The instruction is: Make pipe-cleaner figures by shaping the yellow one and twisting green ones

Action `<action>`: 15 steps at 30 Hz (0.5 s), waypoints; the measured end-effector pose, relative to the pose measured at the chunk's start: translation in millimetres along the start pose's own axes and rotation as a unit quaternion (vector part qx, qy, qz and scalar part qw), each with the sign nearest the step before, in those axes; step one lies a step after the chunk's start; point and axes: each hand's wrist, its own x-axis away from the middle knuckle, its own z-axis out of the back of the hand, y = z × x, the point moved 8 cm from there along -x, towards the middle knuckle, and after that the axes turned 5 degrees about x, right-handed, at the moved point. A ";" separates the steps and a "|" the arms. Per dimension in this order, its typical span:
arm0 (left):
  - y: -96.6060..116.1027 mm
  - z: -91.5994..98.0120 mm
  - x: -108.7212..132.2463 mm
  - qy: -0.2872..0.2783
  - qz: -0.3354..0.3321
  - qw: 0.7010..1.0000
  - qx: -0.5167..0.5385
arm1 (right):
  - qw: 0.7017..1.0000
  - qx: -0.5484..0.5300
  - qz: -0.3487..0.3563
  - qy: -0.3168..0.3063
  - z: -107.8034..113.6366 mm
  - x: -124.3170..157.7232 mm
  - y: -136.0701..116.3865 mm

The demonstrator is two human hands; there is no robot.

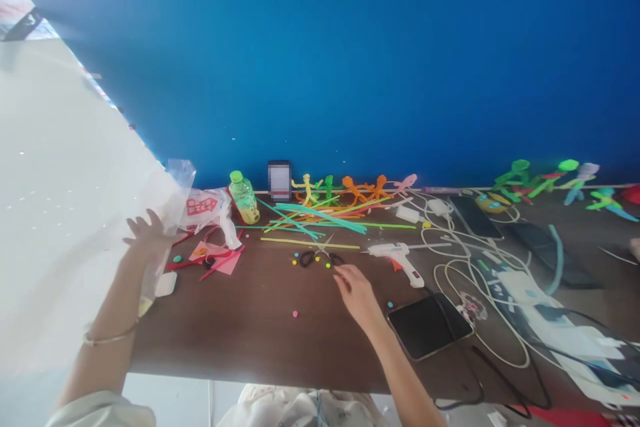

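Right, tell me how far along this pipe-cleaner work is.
Done: pipe-cleaner figures stand along the blue panel. In hand: the left hand touches a clear plastic bag; the right hand is nearest the scissors. Left: loose pipe-cleaner strips and small pom-poms lie on the table.

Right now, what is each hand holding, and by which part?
The right hand holds nothing; its fingertips are just short of the scissors. The left hand, fingers spread, is at a clear plastic bag; any grip cannot be told.
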 end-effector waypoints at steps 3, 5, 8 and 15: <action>53.5 -7.1 50.7 0.107 -0.034 0.992 0.053 | 0.999 0.033 0.030 -0.013 -28.8 -13.0 -11.5; 109.8 -33.8 90.6 0.069 -0.131 0.978 0.151 | 0.997 0.056 0.040 -0.020 -39.6 -22.0 -14.4; 183.8 -86.0 139.8 -0.032 -0.218 0.945 0.240 | 0.993 0.087 0.058 -0.048 -49.8 -32.4 -16.9; 247.1 -143.8 155.2 -0.091 -0.281 0.937 0.187 | 0.981 0.125 0.097 -0.114 -58.3 -21.5 -29.0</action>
